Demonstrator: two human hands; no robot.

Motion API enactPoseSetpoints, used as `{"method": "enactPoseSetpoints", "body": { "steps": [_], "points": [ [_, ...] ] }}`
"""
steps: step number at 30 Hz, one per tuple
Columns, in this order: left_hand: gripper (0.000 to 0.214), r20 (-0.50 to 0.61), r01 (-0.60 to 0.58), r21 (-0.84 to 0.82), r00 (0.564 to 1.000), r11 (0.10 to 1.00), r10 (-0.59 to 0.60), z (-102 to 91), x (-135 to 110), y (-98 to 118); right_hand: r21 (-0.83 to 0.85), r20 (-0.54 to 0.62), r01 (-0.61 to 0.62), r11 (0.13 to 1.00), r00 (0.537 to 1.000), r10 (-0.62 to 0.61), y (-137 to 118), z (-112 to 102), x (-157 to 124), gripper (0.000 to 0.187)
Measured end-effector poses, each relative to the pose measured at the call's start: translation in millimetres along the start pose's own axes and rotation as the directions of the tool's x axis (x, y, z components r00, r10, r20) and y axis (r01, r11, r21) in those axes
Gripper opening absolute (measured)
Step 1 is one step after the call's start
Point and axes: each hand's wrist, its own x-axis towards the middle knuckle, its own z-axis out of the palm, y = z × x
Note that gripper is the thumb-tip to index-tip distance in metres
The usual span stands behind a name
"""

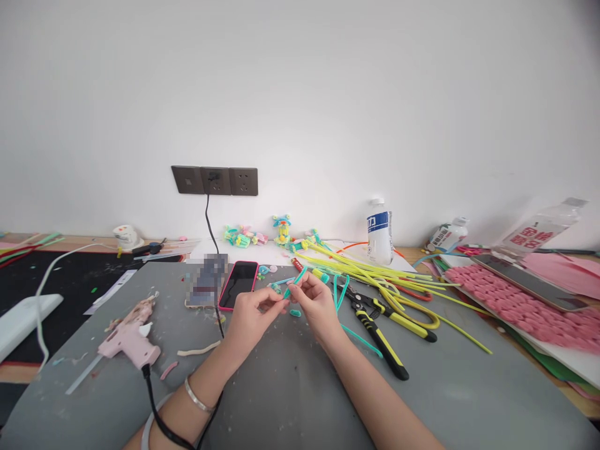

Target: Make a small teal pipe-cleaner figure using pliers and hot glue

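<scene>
Between my two hands is a short teal pipe cleaner (300, 275), pinched at its lower end by my left hand (256, 315) and farther up by my right hand (315, 306). Both hands are closed, fingertips almost meeting above the grey mat (281, 400). Just below the fingers lies a small coiled teal piece (295, 313). More teal pipe cleaners (341, 290) rest to the right of my right hand, beside the pliers (375, 325) with black and yellow handles. Part of the held pipe cleaner is hidden by my fingers.
A pink glue gun (131, 340) lies at left, its black cord running under my left forearm. A pink-edged phone (239, 284) sits behind my left hand. Yellow pipe cleaners (375, 272) spread at right, near a bottle (379, 234). Small colourful figures (282, 231) stand by the wall.
</scene>
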Motion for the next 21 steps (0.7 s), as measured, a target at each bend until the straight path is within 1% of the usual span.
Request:
{"method": "enactPoseSetpoints", "body": {
  "steps": [3, 8, 10, 12, 15, 17, 21],
  "points": [
    [0.015, 0.020, 0.015, -0.019, 1.000, 1.000, -0.015, 0.1, 0.4, 1.8, 0.008, 0.003, -0.007, 1.000, 1.000, 0.007, -1.4, -0.2, -0.4, 0.032],
    [0.020, 0.114, 0.161, -0.210, 0.984, 0.964, -0.139, 2.6, 2.5, -0.1, -0.012, 0.007, 0.036, 0.999, 0.999, -0.036, -3.0, -1.5, 0.0, 0.030],
    [0.023, 0.139, 0.174, -0.253, 0.980, 0.952, -0.143, 3.1, 3.1, -2.3, -0.005, 0.010, 0.044, 0.999, 0.999, -0.044, -2.6, -1.6, 0.2, 0.029],
    [0.022, 0.139, 0.156, -0.261, 0.983, 0.952, -0.123, 2.5, 3.2, -4.7, 0.009, 0.025, 0.037, 0.999, 0.999, -0.037, -2.5, -2.0, 0.4, 0.029],
    [0.020, 0.119, 0.101, -0.207, 0.990, 0.973, -0.077, -0.6, 2.8, -6.8, 0.019, 0.091, -0.015, 1.000, 0.996, 0.013, -6.3, -4.8, 0.8, 0.027],
    [0.018, 0.128, 0.075, -0.153, 0.990, 0.985, -0.055, -3.8, 2.4, -6.5, -0.016, 0.161, -0.054, 0.998, 0.985, 0.055, -12.1, -9.2, 1.1, 0.025],
    [0.016, 0.217, 0.047, -0.084, 0.976, 0.995, -0.028, -9.2, 1.8, -2.5, -0.121, 0.320, -0.076, 0.990, 0.941, 0.112, -25.1, -21.6, 2.5, 0.022]
  ]
}}
